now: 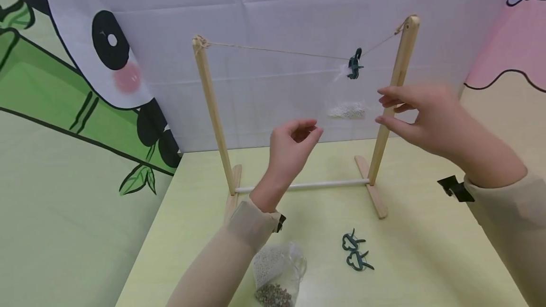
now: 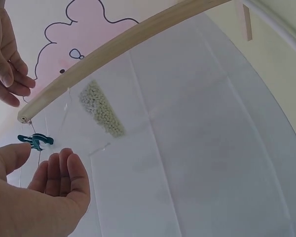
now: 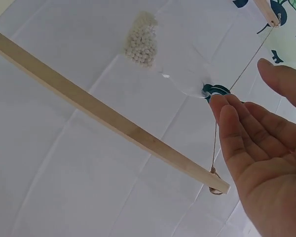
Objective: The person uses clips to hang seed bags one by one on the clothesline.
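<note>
— Up on the string [image 1: 277, 51], near the right post [image 1: 394, 94] of the wooden rack [image 1: 212, 108], that's where the clear bag [image 1: 347, 103] hangs, pinched by one green clip [image 1: 354, 64]. Both my hands are off it. My right hand [image 1: 420, 115] is just beside the post with fingers loosely spread and holding nothing; my left hand [image 1: 294, 143] is lower and left of the bag, fingers curled slack, also empty.

— How do you think that bag will behave if you take it?

— Light, I'd judge. Only a small heap of white beads [image 1: 347, 110] sits in the bottom; the rest is thin, limp film you can barely see against the white backdrop [image 1: 273, 8]. Soft, a bit slippery, and it will probably swing on the string at a touch.

— So where would you grip?

— At the gathered neck right under the clip, where the film is bunched and gives my fingertips something to pinch. Squeezing the bead end would just let them shift about. If the clip has to open, I'd press its two tails and steady the neck with the other hand.

— And on the table [image 1: 426, 250]?

— Two spare green clips [image 1: 355, 252] lying together, and nearer me another bag [image 1: 277, 269] with white and darker beads, partly behind my left sleeve [image 1: 251, 224].
</note>
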Available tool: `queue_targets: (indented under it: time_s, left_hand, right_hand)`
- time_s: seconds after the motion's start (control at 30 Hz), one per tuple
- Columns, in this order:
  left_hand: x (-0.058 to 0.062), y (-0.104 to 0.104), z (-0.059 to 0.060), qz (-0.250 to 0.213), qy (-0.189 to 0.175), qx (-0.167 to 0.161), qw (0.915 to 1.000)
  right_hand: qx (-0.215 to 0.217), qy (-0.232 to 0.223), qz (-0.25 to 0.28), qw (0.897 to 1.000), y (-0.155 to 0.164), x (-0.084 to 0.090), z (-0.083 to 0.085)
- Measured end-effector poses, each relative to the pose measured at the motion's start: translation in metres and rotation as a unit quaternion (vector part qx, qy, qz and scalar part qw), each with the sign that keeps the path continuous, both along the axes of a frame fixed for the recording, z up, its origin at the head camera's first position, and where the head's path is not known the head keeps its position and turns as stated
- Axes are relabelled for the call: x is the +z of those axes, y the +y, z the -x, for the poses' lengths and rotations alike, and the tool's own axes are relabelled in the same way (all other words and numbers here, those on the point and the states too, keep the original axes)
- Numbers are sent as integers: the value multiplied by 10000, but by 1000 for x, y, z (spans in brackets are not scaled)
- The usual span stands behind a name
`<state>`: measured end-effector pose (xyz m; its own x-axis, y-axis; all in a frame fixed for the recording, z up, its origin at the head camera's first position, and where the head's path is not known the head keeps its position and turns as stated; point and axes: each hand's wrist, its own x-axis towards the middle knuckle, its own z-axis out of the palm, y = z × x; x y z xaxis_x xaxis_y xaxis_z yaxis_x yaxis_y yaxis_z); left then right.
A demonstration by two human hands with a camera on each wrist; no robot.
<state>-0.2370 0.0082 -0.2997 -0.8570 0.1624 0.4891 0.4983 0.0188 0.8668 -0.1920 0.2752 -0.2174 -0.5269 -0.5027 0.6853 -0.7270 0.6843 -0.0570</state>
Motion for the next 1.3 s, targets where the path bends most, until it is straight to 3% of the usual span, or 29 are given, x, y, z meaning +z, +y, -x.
queue_targets:
  time_s: [0.23,0.43,0.8,1.1,1.3]
  left_hand:
    - [-17,-13,-11,-39,-80,35,10000]
    - [-25,-19,-21,11,-1,56,10000]
    - [-40,-31,-47,349,-214,208,9989]
    - [-52,-43,-57,178,-339,228,9990]
    - [-59,-51,-65,145,-617,199,9978]
  right_hand:
    - [2,-20,44,10000,1,-21,-12]
    - [-25,-167,103,9998,1,-37,-17]
    - [30,-597,431,9973,1,-73,-29]
    - [-9,-974,587,9935,-5,-90,-37]
    - [-23,-1190,667,9906,-8,-103,-41]
